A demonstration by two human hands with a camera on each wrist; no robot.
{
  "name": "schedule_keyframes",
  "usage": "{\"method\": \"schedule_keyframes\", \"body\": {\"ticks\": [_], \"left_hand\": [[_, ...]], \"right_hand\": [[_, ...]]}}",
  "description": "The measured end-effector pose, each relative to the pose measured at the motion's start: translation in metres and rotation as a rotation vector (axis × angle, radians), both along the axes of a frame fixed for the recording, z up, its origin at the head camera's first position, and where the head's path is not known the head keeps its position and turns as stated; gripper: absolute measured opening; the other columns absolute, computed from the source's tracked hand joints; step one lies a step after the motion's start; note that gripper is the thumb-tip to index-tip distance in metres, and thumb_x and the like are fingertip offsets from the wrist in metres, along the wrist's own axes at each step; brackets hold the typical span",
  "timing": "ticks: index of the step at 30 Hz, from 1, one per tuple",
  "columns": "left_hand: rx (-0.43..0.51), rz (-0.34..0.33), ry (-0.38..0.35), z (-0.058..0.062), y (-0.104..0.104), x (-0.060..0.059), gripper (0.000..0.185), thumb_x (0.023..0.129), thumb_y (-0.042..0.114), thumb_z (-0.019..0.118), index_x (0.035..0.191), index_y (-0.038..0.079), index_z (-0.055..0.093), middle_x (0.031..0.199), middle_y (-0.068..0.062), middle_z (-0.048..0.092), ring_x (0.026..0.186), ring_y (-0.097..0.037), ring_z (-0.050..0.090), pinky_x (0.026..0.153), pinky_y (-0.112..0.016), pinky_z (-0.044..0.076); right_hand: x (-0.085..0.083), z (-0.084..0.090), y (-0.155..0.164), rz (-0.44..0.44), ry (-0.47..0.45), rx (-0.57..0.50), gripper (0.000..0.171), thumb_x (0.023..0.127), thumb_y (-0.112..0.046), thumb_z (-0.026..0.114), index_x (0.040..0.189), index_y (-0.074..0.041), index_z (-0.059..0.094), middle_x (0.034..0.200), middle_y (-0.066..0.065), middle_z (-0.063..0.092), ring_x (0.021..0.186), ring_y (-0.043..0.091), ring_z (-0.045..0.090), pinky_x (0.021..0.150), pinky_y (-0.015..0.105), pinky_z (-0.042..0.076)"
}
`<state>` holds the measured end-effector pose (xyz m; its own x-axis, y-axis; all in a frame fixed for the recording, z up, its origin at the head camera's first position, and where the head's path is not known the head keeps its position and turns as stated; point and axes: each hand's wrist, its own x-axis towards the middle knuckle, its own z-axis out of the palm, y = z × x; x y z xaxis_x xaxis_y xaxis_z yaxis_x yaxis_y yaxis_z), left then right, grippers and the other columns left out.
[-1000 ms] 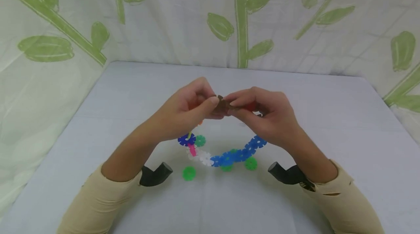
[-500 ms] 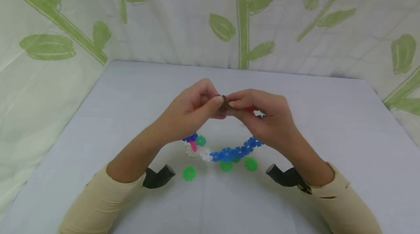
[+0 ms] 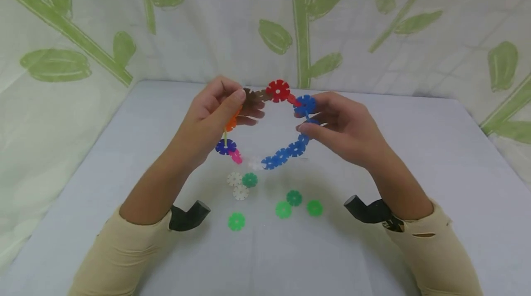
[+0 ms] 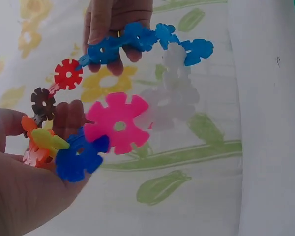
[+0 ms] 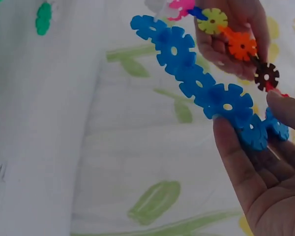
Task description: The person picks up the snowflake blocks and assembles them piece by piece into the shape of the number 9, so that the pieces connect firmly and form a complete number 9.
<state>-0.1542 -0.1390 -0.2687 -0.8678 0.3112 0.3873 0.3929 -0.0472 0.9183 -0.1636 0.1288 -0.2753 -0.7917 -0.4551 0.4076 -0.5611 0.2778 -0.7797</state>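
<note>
A ring of interlocking plastic snowflake discs is held up above the table between both hands. My left hand (image 3: 209, 118) pinches it by a brown disc (image 3: 250, 97), close to the orange disc (image 5: 242, 45). On the opposite side my right hand (image 3: 346, 130) holds blue discs (image 3: 305, 104) between thumb and fingers. A red disc (image 3: 278, 91) sits at the top of the loop. A chain of blue discs (image 3: 282, 155) runs along the lower right. In the left wrist view, a pink disc (image 4: 117, 125) joins a dark blue disc (image 4: 81, 160) to whitish translucent discs (image 4: 164, 105).
Loose green discs (image 3: 236, 221) and white discs (image 3: 240, 192) lie on the pale table (image 3: 298, 259) below the ring. Black wrist-camera mounts (image 3: 191, 216) stick out by both sleeves. A white curtain with painted leaves (image 3: 275, 37) hangs behind the table.
Both hands, close together over the brown discs before, have moved apart and up. The ring has risen off the table and shows as a full loop; white discs below are uncovered.
</note>
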Motion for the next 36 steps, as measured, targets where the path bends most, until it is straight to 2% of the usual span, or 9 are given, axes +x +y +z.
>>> {"method": "schedule_keyframes", "body": {"ticks": [3, 6, 12, 15, 18, 22, 28, 32, 36], "left_hand": [[-0.097, 0.045, 0.014, -0.001, -0.001, -0.001, 0.02, 0.104, 0.011, 0.052, 0.121, 0.001, 0.05, 0.116, -0.012, 0.064, 0.103, -0.027, 0.066, 0.087, -0.032, 0.055], [-0.201, 0.067, 0.032, -0.003, -0.001, -0.001, 0.027, 0.101, 0.015, 0.059, 0.124, 0.004, 0.052, 0.114, -0.006, 0.063, 0.099, -0.022, 0.065, 0.082, -0.031, 0.056], [-0.456, -0.026, 0.04, -0.004, 0.004, 0.006, 0.039, 0.092, 0.022, 0.074, 0.126, 0.012, 0.057, 0.108, 0.003, 0.066, 0.096, -0.012, 0.065, 0.082, -0.032, 0.057], [-0.553, -0.072, 0.041, -0.005, 0.007, 0.01, 0.045, 0.089, 0.024, 0.078, 0.128, 0.016, 0.057, 0.099, 0.005, 0.067, 0.084, -0.013, 0.066, 0.073, -0.031, 0.058], [-0.569, -0.078, 0.072, -0.006, 0.008, 0.01, 0.042, 0.09, 0.021, 0.077, 0.128, 0.015, 0.058, 0.092, 0.004, 0.066, 0.077, -0.014, 0.064, 0.069, -0.032, 0.057], [-0.488, -0.009, 0.076, -0.004, 0.004, 0.008, 0.035, 0.094, 0.017, 0.072, 0.126, 0.014, 0.06, 0.092, 0.002, 0.066, 0.078, -0.016, 0.062, 0.067, -0.033, 0.056], [-0.402, 0.064, 0.003, 0.001, -0.006, 0.006, 0.034, 0.097, 0.02, 0.068, 0.129, 0.016, 0.057, 0.096, -0.004, 0.065, 0.078, -0.022, 0.061, 0.05, -0.036, 0.053], [-0.422, 0.103, 0.068, -0.002, -0.004, 0.005, 0.034, 0.097, 0.016, 0.068, 0.128, 0.012, 0.057, 0.103, -0.002, 0.063, 0.083, -0.018, 0.061, 0.058, -0.033, 0.056], [-0.443, 0.124, 0.112, -0.002, 0.0, 0.007, 0.033, 0.097, 0.013, 0.068, 0.127, 0.011, 0.056, 0.105, -0.001, 0.062, 0.086, -0.016, 0.062, 0.059, -0.035, 0.058]], "right_hand": [[0.0, -0.002, 0.0, -0.036, 0.012, 0.044, 0.034, 0.088, 0.001, 0.075, 0.12, 0.001, 0.065, 0.107, 0.005, 0.07, 0.095, 0.017, 0.071, 0.082, 0.026, 0.056], [0.002, -0.004, -0.001, -0.023, 0.059, 0.114, 0.039, 0.088, -0.002, 0.076, 0.124, -0.001, 0.064, 0.111, 0.004, 0.069, 0.098, 0.015, 0.069, 0.083, 0.025, 0.055], [0.006, -0.009, -0.012, 0.124, 0.18, 0.184, 0.051, 0.085, -0.004, 0.08, 0.131, -0.005, 0.058, 0.113, 0.002, 0.07, 0.099, 0.012, 0.069, 0.083, 0.029, 0.056], [0.008, -0.011, -0.017, 0.174, 0.205, 0.181, 0.054, 0.085, -0.003, 0.079, 0.134, -0.006, 0.055, 0.117, 0.002, 0.07, 0.104, 0.012, 0.068, 0.085, 0.03, 0.055], [0.007, -0.013, -0.019, 0.197, 0.235, 0.171, 0.058, 0.085, -0.003, 0.08, 0.136, -0.005, 0.053, 0.124, 0.003, 0.067, 0.11, 0.014, 0.065, 0.087, 0.032, 0.054], [0.0, -0.017, -0.017, 0.166, 0.256, 0.178, 0.063, 0.083, -0.004, 0.082, 0.138, -0.002, 0.05, 0.126, 0.006, 0.064, 0.109, 0.017, 0.063, 0.088, 0.034, 0.054], [-0.01, -0.022, -0.011, 0.111, 0.094, 0.144, 0.041, 0.091, 0.0, 0.071, 0.129, 0.002, 0.056, 0.108, 0.006, 0.069, 0.095, 0.018, 0.068, 0.084, 0.031, 0.057], [-0.012, -0.022, -0.01, 0.058, 0.002, 0.063, 0.03, 0.093, 0.005, 0.066, 0.123, 0.003, 0.061, 0.096, 0.009, 0.071, 0.084, 0.017, 0.071, 0.077, 0.03, 0.058], [-0.012, -0.021, -0.01, 0.006, 0.006, 0.001, 0.027, 0.093, 0.008, 0.065, 0.119, 0.004, 0.064, 0.092, 0.01, 0.071, 0.079, 0.017, 0.072, 0.075, 0.028, 0.058]]}}
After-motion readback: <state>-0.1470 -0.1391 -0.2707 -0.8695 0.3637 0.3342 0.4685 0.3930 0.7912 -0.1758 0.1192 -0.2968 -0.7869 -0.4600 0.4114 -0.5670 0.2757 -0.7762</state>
